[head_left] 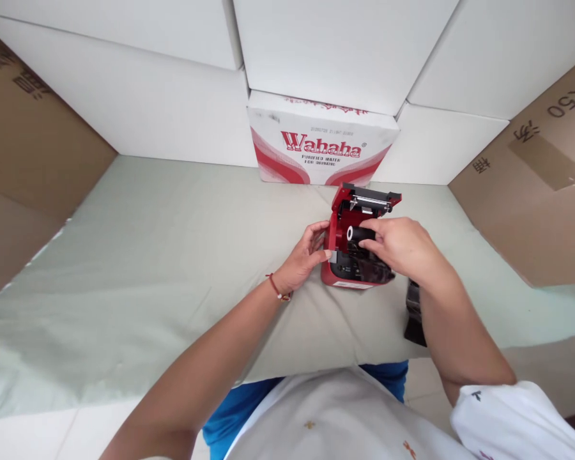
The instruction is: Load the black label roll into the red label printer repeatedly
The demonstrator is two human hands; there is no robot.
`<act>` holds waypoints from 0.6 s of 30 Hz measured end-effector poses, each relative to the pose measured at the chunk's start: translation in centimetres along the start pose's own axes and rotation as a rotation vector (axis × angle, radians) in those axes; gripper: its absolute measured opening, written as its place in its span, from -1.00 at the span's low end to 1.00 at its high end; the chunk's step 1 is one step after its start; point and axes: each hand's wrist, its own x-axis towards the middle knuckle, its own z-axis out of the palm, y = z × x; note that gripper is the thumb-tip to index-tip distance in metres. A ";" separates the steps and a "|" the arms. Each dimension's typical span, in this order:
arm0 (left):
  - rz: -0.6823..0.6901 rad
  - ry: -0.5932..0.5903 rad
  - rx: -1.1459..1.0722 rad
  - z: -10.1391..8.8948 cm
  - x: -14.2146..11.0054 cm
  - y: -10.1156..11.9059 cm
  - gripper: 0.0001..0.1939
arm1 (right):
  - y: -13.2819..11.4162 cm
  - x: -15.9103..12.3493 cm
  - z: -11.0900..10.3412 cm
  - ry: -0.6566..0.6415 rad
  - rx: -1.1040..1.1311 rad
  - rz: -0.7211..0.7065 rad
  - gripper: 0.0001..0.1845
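Note:
A red and black label printer (332,276) stands on the cloth with its lid (364,197) raised. My left hand (303,257) grips its left side, the thumb resting on a grey tab at the front corner. Between the thumb and fingers of my right hand (397,246) is a black ribbon roll (356,234) with a white core, held inside the printer's open bay. Dark, glossy film (376,268) lies over the front right part of the printer, below my right fingers. My right palm hides the roll's far end.
A pale green cloth (172,255) covers the table. Behind the printer stands a Wahaha water carton (316,140) against white boxes (172,102). Brown cartons flank the table at left (43,140) and right (531,191). A dark, shiny item (414,319) lies beside my right forearm, partly hidden.

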 end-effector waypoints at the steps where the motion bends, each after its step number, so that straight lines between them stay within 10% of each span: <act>1: -0.001 0.000 -0.003 0.0 0.0 0.0 -0.24 | -0.6 0.6 0.5 -0.012 -0.066 0.009 -0.66; 7: 0.047 0.039 0.124 0.9 -0.5 0.5 -0.36 | -1.2 2.5 2.3 -0.060 -0.155 0.046 -0.61; 12: 0.341 0.263 0.692 2.9 -2.5 3.3 -0.54 | -1.2 3.5 2.8 -0.060 -0.144 0.049 -0.59; 18: 0.721 -0.014 1.257 5.6 -4.5 5.2 -0.67 | 0.4 1.5 3.3 0.017 0.188 -0.166 -0.62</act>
